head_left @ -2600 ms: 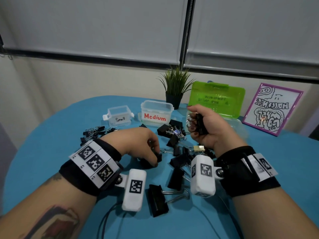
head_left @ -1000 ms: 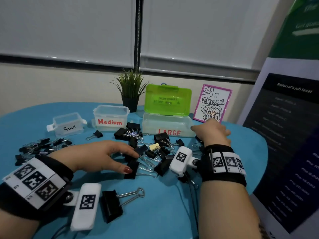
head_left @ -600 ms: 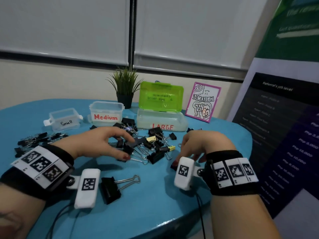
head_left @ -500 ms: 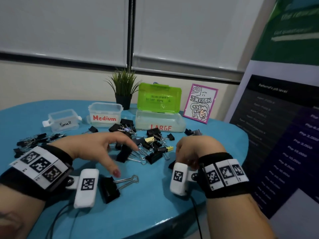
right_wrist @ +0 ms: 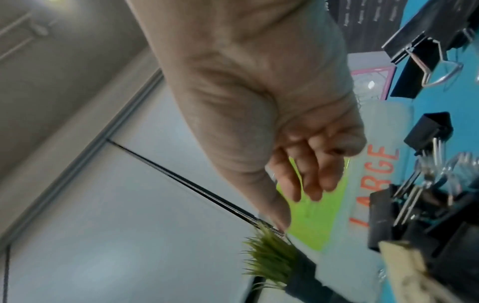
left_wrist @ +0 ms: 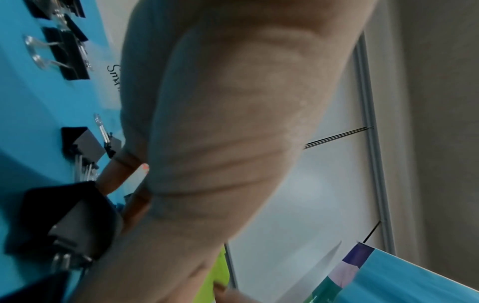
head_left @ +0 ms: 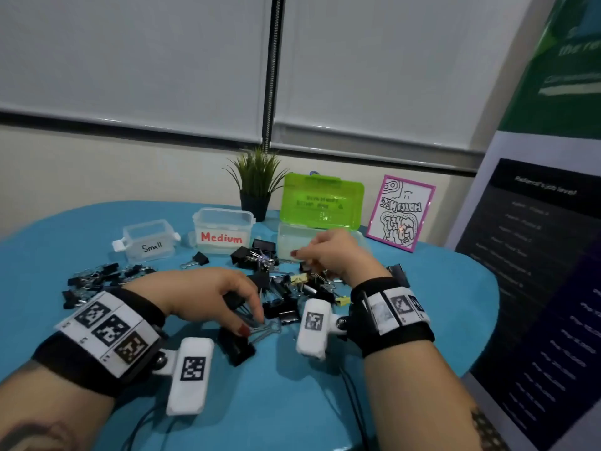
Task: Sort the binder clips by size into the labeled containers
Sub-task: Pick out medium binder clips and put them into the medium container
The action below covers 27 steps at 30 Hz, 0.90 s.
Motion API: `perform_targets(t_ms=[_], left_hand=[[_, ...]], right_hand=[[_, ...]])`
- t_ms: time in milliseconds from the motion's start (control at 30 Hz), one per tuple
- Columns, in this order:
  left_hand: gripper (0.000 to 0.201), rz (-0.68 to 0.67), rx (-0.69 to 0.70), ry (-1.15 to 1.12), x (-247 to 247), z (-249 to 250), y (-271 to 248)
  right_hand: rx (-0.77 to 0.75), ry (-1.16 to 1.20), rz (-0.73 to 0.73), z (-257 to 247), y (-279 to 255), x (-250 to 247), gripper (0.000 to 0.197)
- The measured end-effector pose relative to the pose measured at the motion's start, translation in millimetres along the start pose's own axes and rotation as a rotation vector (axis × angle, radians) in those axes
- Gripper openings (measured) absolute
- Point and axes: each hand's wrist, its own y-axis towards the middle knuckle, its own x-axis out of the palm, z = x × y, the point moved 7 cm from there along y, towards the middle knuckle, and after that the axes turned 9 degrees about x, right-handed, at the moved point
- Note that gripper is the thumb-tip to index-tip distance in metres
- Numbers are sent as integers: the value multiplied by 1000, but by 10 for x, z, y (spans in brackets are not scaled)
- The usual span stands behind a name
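Observation:
Black binder clips of mixed sizes lie in a pile (head_left: 286,297) mid-table on the blue table (head_left: 439,320). My left hand (head_left: 252,325) reaches down at the pile's near edge. Its thumb and forefinger pinch the wire handle of a large black clip (head_left: 237,348), seen close and blurred in the left wrist view (left_wrist: 64,215). My right hand (head_left: 302,255) hovers above the pile in front of the Large box (head_left: 289,242). Its fingers (right_wrist: 308,184) are loosely curled and I see nothing in them. The Small box (head_left: 146,240) and Medium box (head_left: 222,231) stand at the back.
Several small clips (head_left: 94,281) are scattered at the left. A potted plant (head_left: 257,183), the Large box's raised green lid (head_left: 322,200) and a pink-framed drawing (head_left: 401,213) stand along the back. A dark banner (head_left: 536,271) stands beyond the table's right edge.
My right hand has risen from the near table edge to above the pile by the Large box. My left hand has come down onto the large clip's wire handle.

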Motion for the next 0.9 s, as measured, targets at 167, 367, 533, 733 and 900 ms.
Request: perform_targets(t_ms=[167,367,533,733,900], left_hand=[[27,206,-70,-15,-189,-193,-32],[50,290,-187,-27,-193,-314,-11],[55,280,-216,-92,-122,-370,51],[54,236,-259,-54,-94,-392,63],[25,236,-285,-85,-87,-402,74]], right_hand=[[115,-132,317,196,346,-72,32],[40,-198,183,288,468,157,38],[-10,-263,65,229,399,307,39],[-20,-252,34,175,319,405,26],[-80,-161,43,82,276,441,28]])
